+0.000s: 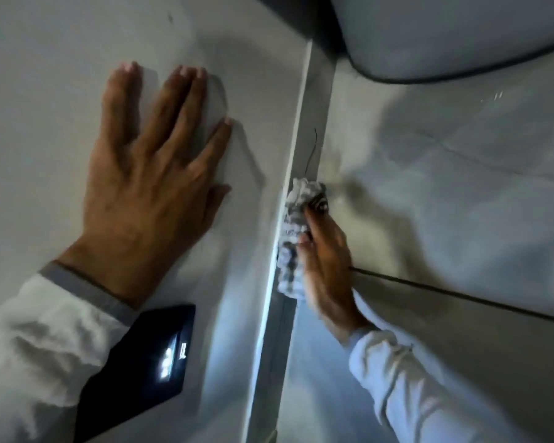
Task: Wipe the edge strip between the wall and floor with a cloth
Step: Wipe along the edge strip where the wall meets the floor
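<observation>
The edge strip (pixel 301 148) runs up the middle of the view, from the bottom edge to the top, with the pale wall (pixel 45 75) on its left and the grey floor (pixel 461 187) on its right. A bunched cloth (pixel 296 238), white with dark marks, is pressed flat against the strip about halfway up. The right hand (pixel 325 266) is closed around the cloth, with the fingers curled over its right side and the thumb tip touching it. The hand is a little blurred. A thin dark thread or hair (pixel 312 151) lies on the strip just above the cloth. The left hand (pixel 151 174) is open and holds nothing, its palm flat on the wall with the fingers spread wide, well apart from the right hand. Both arms wear white sleeves (pixel 29 346). A black box with a small glowing screen (pixel 151 362) sits on the wall just below the left wrist, close to the strip. A dark line (pixel 461 292) crosses the floor from the right hand to the right edge. At the top right, a big rounded white thing (pixel 445 36) with a dark rim stands on the floor near the far end of the strip.
</observation>
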`<act>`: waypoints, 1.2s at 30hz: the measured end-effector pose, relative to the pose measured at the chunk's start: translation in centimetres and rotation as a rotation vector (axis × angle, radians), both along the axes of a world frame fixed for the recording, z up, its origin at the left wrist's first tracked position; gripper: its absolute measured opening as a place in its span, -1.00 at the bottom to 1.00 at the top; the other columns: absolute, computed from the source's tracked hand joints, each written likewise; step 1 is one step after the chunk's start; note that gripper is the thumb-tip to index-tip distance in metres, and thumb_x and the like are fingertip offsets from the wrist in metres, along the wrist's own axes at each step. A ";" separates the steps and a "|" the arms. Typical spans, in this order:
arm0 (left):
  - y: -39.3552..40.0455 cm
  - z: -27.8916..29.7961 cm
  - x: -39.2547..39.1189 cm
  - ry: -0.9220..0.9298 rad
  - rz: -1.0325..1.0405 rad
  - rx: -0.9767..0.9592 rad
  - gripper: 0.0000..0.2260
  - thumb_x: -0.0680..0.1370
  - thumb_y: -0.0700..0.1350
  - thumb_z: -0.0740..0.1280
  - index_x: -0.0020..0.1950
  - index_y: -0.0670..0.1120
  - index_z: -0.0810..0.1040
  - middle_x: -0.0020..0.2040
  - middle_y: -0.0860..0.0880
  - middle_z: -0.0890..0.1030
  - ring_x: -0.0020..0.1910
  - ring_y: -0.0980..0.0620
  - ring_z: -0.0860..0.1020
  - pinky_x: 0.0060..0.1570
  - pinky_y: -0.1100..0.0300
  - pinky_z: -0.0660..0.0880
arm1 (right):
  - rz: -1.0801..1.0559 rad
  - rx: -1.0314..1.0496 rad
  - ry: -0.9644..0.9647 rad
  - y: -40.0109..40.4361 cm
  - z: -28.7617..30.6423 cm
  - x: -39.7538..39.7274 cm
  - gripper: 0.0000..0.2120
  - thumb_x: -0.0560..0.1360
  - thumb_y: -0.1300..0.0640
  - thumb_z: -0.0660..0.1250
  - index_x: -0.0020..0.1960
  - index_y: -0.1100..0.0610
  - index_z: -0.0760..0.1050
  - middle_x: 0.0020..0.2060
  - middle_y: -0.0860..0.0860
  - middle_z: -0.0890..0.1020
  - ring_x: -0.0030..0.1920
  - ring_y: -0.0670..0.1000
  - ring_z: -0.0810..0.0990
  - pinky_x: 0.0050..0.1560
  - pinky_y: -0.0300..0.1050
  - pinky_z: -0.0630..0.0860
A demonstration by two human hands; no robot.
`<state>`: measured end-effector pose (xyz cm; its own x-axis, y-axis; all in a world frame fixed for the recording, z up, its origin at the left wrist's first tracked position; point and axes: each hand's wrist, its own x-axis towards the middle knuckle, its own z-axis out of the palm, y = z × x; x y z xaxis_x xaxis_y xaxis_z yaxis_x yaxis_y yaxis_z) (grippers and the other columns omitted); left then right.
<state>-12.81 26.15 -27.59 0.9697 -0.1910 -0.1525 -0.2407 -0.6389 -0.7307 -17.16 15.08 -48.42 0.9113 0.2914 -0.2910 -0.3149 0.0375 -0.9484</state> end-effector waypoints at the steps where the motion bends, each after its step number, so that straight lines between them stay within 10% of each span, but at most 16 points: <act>1: 0.0 0.1 -0.1 0.002 -0.003 0.025 -0.41 0.67 0.08 0.38 0.64 -0.16 0.44 0.71 -0.37 0.23 0.71 -0.34 0.20 0.65 -0.46 0.03 | 0.042 -0.096 -0.074 1.3 0.5 -0.1 -0.43 0.65 -0.02 0.04 0.59 0.20 0.31 0.54 0.18 0.42 0.53 0.13 0.39 0.61 0.04 0.27; 4: 0.0 0.3 -0.2 0.020 -0.058 0.054 -0.41 0.68 0.10 0.35 0.63 -0.18 0.45 0.69 -0.38 0.27 0.69 -0.35 0.25 0.65 -0.44 0.08 | 0.034 -0.179 -0.056 3.8 1.2 2.8 -0.31 0.64 -0.12 -0.06 0.66 0.22 0.07 0.69 0.14 0.09 0.70 0.09 0.01 0.71 0.00 -0.05; 10: -0.1 -0.5 0.3 0.024 -0.055 0.101 -0.42 0.71 0.07 0.24 0.65 -0.23 0.39 0.68 -0.40 0.28 0.68 -0.36 0.26 0.63 -0.47 0.15 | 0.264 -0.227 -0.184 3.0 -2.0 13.6 -0.40 0.72 -0.05 -0.18 0.67 0.22 0.00 0.70 0.17 0.00 0.71 0.14 -0.06 0.70 0.08 -0.09; 17: 0.1 -0.8 -0.4 0.007 -0.019 0.090 -0.41 0.73 0.06 0.17 0.69 -0.23 0.31 0.71 -0.37 0.22 0.71 -0.34 0.20 0.66 -0.40 0.09 | 0.327 -0.079 -0.052 0.0 0.0 -1.7 -0.32 0.67 -0.09 0.11 0.68 0.14 -0.02 0.70 0.12 0.03 0.70 0.06 0.01 0.63 -0.32 -0.20; 22: -0.3 -0.6 -0.1 0.042 0.000 0.085 -0.41 0.73 0.04 0.14 0.69 -0.24 0.30 0.71 -0.39 0.20 0.72 -0.35 0.16 0.68 -0.41 0.07 | 0.353 -0.210 -0.133 1.4 -0.6 10.1 -0.36 0.72 -0.06 0.09 0.68 0.19 -0.03 0.69 0.21 0.07 0.66 0.21 0.17 0.61 0.10 0.26; 26: -0.3 -0.6 0.0 0.065 0.025 0.104 -0.40 0.73 0.07 0.11 0.71 -0.21 0.26 0.73 -0.36 0.16 0.74 -0.33 0.12 0.70 -0.39 0.03 | 0.376 -0.193 -0.095 1.3 -0.8 16.5 -0.37 0.72 -0.16 0.00 0.69 0.07 -0.04 0.71 0.05 0.06 0.68 0.11 0.13 0.67 0.10 0.13; 36: -1.3 -0.7 0.3 0.068 0.043 0.088 -0.42 0.69 0.02 0.18 0.67 -0.21 0.35 0.72 -0.38 0.19 0.73 -0.35 0.15 0.68 -0.43 0.02 | 0.494 -0.091 -0.077 -1.0 0.0 -1.3 -0.36 0.74 0.07 0.10 0.67 0.23 -0.13 0.69 0.16 -0.13 0.70 0.02 -0.15 0.68 -0.15 -0.20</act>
<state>-12.51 24.81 -28.33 0.9636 -0.1325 -0.2321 -0.2651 -0.5839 -0.7673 -18.47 14.05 -48.45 0.6909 0.6696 -0.2728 -0.2031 -0.1824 -0.9620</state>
